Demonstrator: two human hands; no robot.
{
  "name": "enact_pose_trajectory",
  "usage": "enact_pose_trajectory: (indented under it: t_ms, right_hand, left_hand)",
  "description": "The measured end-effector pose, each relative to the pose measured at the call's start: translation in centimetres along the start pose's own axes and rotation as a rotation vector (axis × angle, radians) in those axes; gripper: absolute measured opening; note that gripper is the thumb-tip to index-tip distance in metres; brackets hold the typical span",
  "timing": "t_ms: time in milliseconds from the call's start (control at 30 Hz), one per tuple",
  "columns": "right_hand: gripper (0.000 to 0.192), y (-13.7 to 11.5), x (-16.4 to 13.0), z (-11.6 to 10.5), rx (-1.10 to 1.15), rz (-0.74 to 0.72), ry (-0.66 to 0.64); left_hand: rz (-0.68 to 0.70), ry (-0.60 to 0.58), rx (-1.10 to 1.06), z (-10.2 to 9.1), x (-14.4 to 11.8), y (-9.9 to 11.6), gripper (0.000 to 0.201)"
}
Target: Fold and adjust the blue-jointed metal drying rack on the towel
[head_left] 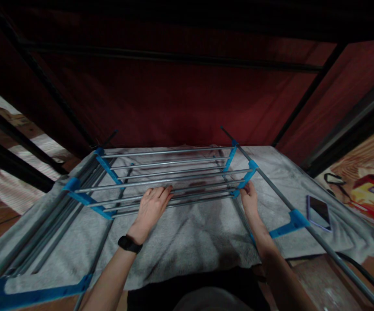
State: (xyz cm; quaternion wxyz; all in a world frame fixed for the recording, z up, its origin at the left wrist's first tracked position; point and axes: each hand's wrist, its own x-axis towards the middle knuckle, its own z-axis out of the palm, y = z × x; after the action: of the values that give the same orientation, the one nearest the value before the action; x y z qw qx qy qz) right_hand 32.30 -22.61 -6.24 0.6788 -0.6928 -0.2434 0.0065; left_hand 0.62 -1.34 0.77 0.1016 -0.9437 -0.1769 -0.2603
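A drying rack (170,177) of thin metal rods and blue plastic joints lies centre on a grey towel (190,233) (fuzzy); left hand (150,206) flat, fingers spread on the rods, right hand (249,199) pinching the near-right joint. Red panels behind.

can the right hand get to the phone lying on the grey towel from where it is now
Probably yes. The right hand rests on a blue connector of the rack; the phone lies to its right, past one slanting grey rod it could reach over.
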Motion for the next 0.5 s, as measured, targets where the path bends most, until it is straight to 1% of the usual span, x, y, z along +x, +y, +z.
enact_pose_trajectory:
  t_ms: [200, 333, 433, 500]
  right_hand:
    - [0.046, 0.2, 0.0, 0.1, 0.0, -0.008, 0.014]
    - [0.051, 0.5, -0.2, 0.2, 0.001, -0.003, 0.015]
    - [0.057, 1.1, -1.0, 0.1, -0.004, 0.008, 0.026]
    - [0.061, 1.7, -2.1, 0.0, -0.027, -0.008, 0.023]
  left_hand:
    - [-0.025, -0.027, -0.031, 0.0, -0.4, -0.1, 0.033]
    - [-0.009, -0.017, -0.014, 0.1, -0.4, 0.0, 0.033]
    - [-0.005, -0.006, -0.009, 0.1, -0.6, 0.1, 0.033]
    - [-0.031, -0.005, -0.02, 0.1, -1.0, 0.1, 0.034]
